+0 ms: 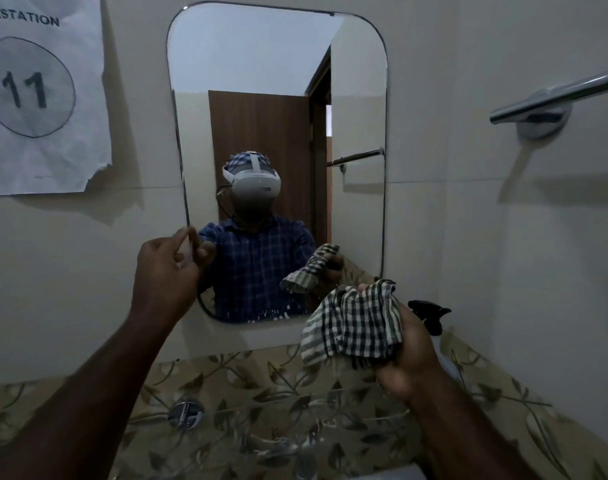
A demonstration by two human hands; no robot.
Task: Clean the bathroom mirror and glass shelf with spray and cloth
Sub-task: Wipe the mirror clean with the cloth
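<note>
A tall rounded mirror (278,81) hangs on the wall ahead and reflects a person in a blue checked shirt. My right hand (409,355) grips a bunched black-and-white checked cloth (354,320) just below the mirror's lower right corner. My left hand (171,268) is raised at the mirror's lower left edge with fingers loosely curled and nothing in it. A black spray nozzle (430,315) shows behind my right hand; the bottle itself is hidden. The glass shelf (261,407) runs below the mirror, over the leaf-patterned tiles. Droplets streak the mirror's bottom edge.
A paper sign (43,95) with the number 11 is taped to the wall at the left. A chrome towel bar (551,102) sticks out at the upper right. A chrome shelf bracket (184,414) sits low on the patterned tile band.
</note>
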